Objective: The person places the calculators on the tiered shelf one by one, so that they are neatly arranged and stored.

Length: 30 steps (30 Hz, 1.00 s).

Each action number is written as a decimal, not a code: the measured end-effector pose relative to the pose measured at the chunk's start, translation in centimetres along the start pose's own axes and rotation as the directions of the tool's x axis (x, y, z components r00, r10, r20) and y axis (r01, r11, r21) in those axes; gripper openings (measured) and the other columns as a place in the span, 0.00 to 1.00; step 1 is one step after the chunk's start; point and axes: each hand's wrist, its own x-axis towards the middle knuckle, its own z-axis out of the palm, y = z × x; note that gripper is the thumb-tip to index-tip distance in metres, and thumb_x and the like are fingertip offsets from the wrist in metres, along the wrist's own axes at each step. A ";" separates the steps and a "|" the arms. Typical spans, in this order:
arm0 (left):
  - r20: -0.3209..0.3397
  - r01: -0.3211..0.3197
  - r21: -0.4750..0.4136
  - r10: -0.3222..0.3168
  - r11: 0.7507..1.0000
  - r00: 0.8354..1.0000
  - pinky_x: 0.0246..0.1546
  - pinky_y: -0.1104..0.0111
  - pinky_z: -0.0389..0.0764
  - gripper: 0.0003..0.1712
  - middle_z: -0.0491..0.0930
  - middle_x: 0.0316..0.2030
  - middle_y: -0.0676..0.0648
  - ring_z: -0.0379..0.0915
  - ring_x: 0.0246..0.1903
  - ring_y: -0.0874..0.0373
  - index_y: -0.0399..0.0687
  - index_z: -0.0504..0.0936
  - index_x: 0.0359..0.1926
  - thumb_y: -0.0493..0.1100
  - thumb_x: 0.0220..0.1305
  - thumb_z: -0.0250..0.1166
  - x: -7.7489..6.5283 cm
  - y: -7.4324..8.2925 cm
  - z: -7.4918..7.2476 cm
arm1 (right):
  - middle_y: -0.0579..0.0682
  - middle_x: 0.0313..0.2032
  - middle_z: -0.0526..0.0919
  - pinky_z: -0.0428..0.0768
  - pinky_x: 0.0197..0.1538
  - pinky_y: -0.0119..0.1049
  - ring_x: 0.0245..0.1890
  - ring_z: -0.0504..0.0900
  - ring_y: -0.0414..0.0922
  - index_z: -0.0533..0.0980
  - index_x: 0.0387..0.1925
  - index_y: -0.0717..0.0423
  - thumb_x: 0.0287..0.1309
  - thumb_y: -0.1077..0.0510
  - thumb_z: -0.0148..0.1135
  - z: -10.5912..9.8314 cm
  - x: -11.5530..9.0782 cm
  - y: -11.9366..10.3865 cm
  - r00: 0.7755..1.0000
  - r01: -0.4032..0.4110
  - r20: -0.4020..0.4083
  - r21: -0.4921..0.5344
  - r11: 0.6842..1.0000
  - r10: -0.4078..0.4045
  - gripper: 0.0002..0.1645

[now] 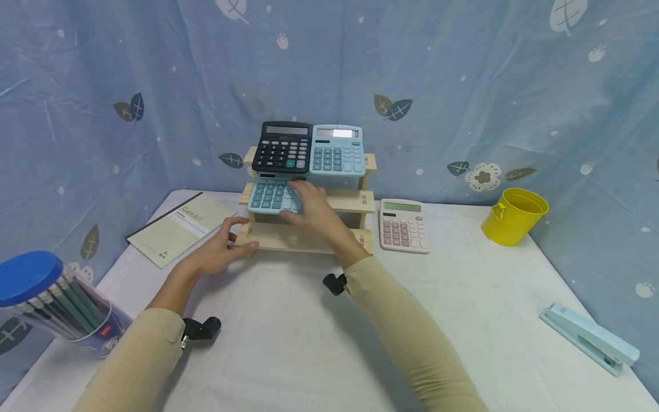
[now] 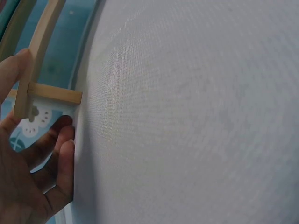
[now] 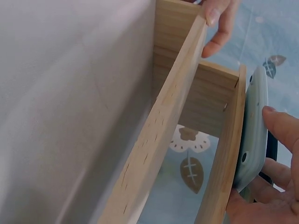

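Note:
A three-step wooden rack stands at the back of the table. My left hand grips the left end of its lowest board, thumb on the front edge. On the middle step, at the left, lies a light blue calculator; my right hand holds it by its right side and covers part of its keys. The right wrist view shows that calculator lying against the step's board. A black calculator and another light blue calculator sit side by side on the top step.
Right of the rack lies a pink calculator, with a yellow bucket farther right. A light blue stapler is near the right edge. At left are a notepad and a blue-lidded tub of pencils. Blue curtains surround the table.

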 end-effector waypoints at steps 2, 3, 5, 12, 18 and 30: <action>-0.001 0.001 0.003 -0.001 1.000 1.000 0.51 0.52 0.74 0.52 0.66 0.63 0.28 0.72 0.57 0.37 0.60 0.43 0.79 0.68 0.69 0.62 0.0 0.0 0.0 | 0.55 0.76 0.63 0.52 0.78 0.43 0.77 0.60 0.50 0.60 0.77 0.59 0.67 0.47 0.68 -0.1 0.1 0.0 1.000 0.002 0.003 0.002 1.000 -0.002 0.45; 0.000 0.002 0.005 -0.002 1.000 1.000 0.51 0.52 0.74 0.52 0.66 0.63 0.28 0.72 0.57 0.37 0.60 0.43 0.79 0.68 0.69 0.62 0.1 0.1 -0.1 | 0.55 0.76 0.63 0.52 0.78 0.43 0.77 0.60 0.50 0.60 0.77 0.58 0.67 0.47 0.68 -0.1 0.1 0.1 1.000 0.003 0.008 0.001 1.000 -0.003 0.45; 0.002 0.005 0.008 -0.005 1.000 1.000 0.51 0.51 0.74 0.52 0.65 0.63 0.28 0.72 0.57 0.37 0.60 0.42 0.79 0.69 0.69 0.62 0.1 0.1 -0.1 | 0.55 0.77 0.62 0.51 0.79 0.43 0.77 0.59 0.50 0.59 0.77 0.58 0.67 0.48 0.68 -0.2 0.1 0.2 1.000 0.004 0.017 0.005 1.000 -0.004 0.45; 0.003 0.012 0.010 -0.012 1.000 1.000 0.52 0.50 0.74 0.52 0.64 0.64 0.28 0.71 0.58 0.36 0.61 0.43 0.79 0.69 0.68 0.62 0.0 0.1 0.0 | 0.55 0.77 0.62 0.55 0.78 0.41 0.77 0.60 0.51 0.60 0.77 0.57 0.65 0.50 0.70 -0.6 -0.8 0.3 0.999 0.049 -0.006 0.015 0.999 -0.049 0.45; 0.011 0.010 0.010 -0.010 1.000 1.000 0.51 0.51 0.74 0.52 0.64 0.63 0.29 0.71 0.57 0.37 0.61 0.42 0.79 0.69 0.68 0.62 0.1 0.0 0.1 | 0.57 0.74 0.66 0.60 0.76 0.44 0.74 0.65 0.53 0.66 0.74 0.57 0.65 0.52 0.71 -1.8 -2.5 0.3 0.993 0.113 -0.043 0.003 0.994 -0.113 0.41; 0.008 0.008 0.028 -0.008 1.000 1.000 0.52 0.50 0.74 0.53 0.64 0.64 0.29 0.70 0.58 0.37 0.61 0.42 0.79 0.70 0.68 0.62 0.1 0.0 0.0 | 0.53 0.71 0.70 0.63 0.74 0.48 0.73 0.66 0.51 0.70 0.70 0.55 0.64 0.50 0.71 -4.7 -5.8 0.9 0.986 0.157 -0.045 -0.037 0.987 -0.159 0.37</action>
